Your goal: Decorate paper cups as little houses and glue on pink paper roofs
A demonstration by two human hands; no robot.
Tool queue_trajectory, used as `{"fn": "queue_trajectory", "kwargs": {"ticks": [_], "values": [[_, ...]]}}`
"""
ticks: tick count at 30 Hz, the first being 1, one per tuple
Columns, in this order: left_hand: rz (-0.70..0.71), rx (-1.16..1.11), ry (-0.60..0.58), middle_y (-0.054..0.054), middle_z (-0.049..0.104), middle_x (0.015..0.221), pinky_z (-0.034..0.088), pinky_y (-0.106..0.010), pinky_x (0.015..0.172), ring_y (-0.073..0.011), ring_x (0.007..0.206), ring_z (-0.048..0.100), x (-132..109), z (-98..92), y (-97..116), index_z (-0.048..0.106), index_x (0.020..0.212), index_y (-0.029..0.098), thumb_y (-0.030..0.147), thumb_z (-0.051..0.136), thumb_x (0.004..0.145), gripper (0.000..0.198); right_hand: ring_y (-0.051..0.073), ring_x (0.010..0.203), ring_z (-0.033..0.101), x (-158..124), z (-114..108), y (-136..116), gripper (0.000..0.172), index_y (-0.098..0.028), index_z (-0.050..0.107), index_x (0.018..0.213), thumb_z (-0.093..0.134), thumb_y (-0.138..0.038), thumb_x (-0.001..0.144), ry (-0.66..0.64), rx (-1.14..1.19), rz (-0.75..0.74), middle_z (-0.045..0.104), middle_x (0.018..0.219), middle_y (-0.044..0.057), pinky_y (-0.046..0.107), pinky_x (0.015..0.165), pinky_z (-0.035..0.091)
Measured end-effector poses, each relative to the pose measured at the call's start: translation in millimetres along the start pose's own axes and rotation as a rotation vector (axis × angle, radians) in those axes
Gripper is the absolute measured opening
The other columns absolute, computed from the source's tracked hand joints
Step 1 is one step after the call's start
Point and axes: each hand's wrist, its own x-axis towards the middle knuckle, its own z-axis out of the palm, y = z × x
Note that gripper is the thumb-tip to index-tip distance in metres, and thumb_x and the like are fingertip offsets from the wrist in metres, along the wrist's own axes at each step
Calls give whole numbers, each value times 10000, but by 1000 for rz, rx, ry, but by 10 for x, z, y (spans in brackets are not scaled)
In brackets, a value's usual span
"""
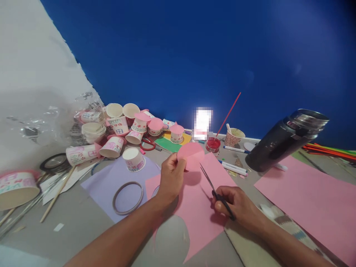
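Fingers (174,160) of the left hand (170,178) pinch the pink paper circle (192,155); right hand (237,206) closed on scissors (213,187). Blade tip near thumb: nick risk.

deep blue wall (194,55) behind grey table (83,222), white sheet (27,74) at left.

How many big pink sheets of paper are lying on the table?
2. The middle sheet lies below the left hand and right hand; the far-right sheet lies beside the dark flask. Others may be hidden.
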Motion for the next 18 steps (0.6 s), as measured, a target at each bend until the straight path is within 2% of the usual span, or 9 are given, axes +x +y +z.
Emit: {"fn": "queue_trajectory", "kwargs": {"ticks": [7, 18], "values": [[-35, -27, -60, 53, 428, 614, 321, -249, 586, -111, 615, 374, -50, 52, -43, 435, 614, 209, 303, 578, 839, 282, 134, 654, 402, 9, 20, 51, 320, -180, 582, 683, 708, -471, 720, 17, 7, -10, 543, 678, -7, 285, 586, 288], [-36, -19, -74, 50, 443, 625, 338, -250, 599, -110, 632, 392, -86, 59, -65, 447, 619, 204, 301, 577, 860, 290, 127, 632, 378, 24, 16, 67, 360, -182, 568, 665, 715, -507, 716, 29, 19, -21, 488, 645, -26, 288, 579, 261]]}}
